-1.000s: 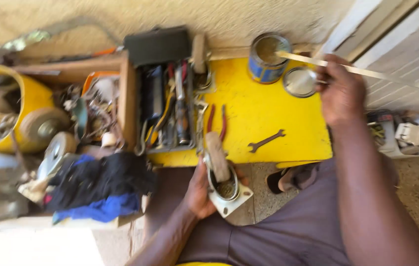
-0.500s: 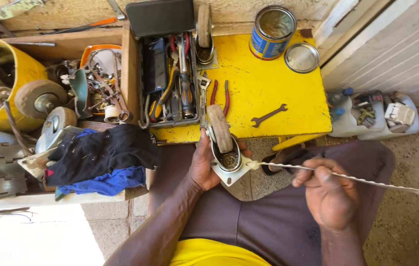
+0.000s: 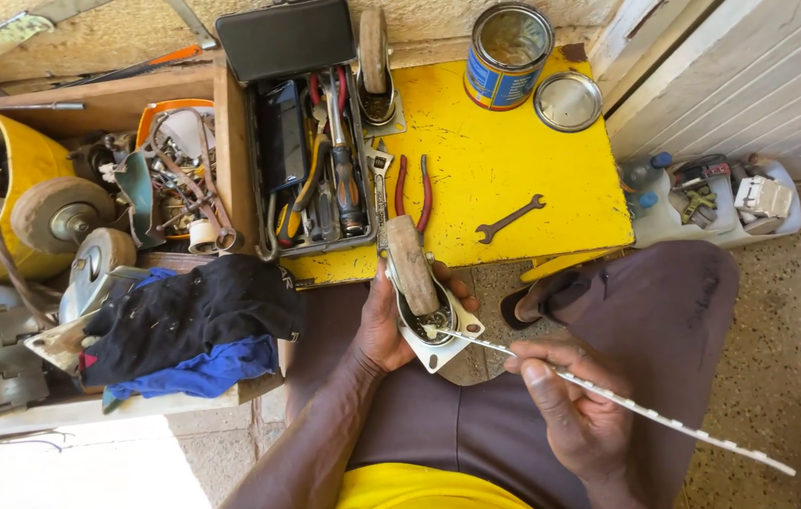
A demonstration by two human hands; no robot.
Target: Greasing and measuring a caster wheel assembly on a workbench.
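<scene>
Yellow tabletop (image 3: 514, 179) carries an opened tin (image 3: 509, 42), its lid (image 3: 567, 101) off beside it. Left hand (image 3: 391, 325) is closed around the caster wheel (image 3: 419, 283) above the lap; right hand (image 3: 575, 410) pinches a thin metal strip (image 3: 664, 419), tip dabbing pale grease, seemingly, into the swivel plate. Greasing is underway. Worn rubber, scuffed steel.

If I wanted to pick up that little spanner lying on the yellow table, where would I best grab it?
Probably by the middle of its thin shank. The spanner lies flat and alone on the yellow table, slanting from lower left to upper right, with bare surface on both long sides. Come straight down from above, fingers pinching across the shank; the wider ends give a poorer, off-balance hold.
</scene>
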